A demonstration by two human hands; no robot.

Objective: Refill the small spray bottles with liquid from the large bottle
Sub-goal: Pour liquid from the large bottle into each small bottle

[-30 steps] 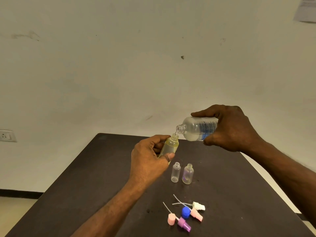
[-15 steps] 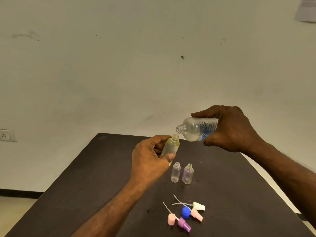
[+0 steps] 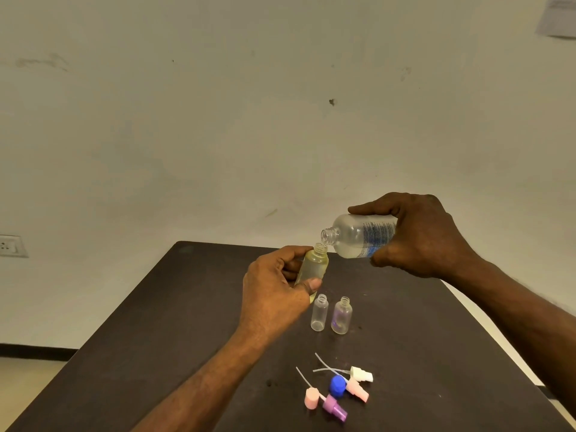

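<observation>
My left hand (image 3: pixel 274 288) grips a small yellowish spray bottle (image 3: pixel 314 265) with no cap, held above the dark table (image 3: pixel 156 322). My right hand (image 3: pixel 420 235) holds the large clear bottle (image 3: pixel 355 235) with a blue label, tipped on its side, its open mouth just above the small bottle's neck. Clear liquid lies in the lower side of the large bottle. Two more small clear bottles (image 3: pixel 319 313) (image 3: pixel 342 315) stand upright and uncapped on the table below.
Several loose spray heads with thin tubes, white (image 3: pixel 361 374), pink (image 3: pixel 311 398) and purple (image 3: pixel 335 406), plus a blue cap (image 3: pixel 338 385), lie near the table's front. The table's right edge runs under my right forearm. A wall socket (image 3: pixel 11 246) is at the left.
The large bottle's mouth has risen slightly and drawn a little back from the small bottle's neck. Both hands stay almost in place.
</observation>
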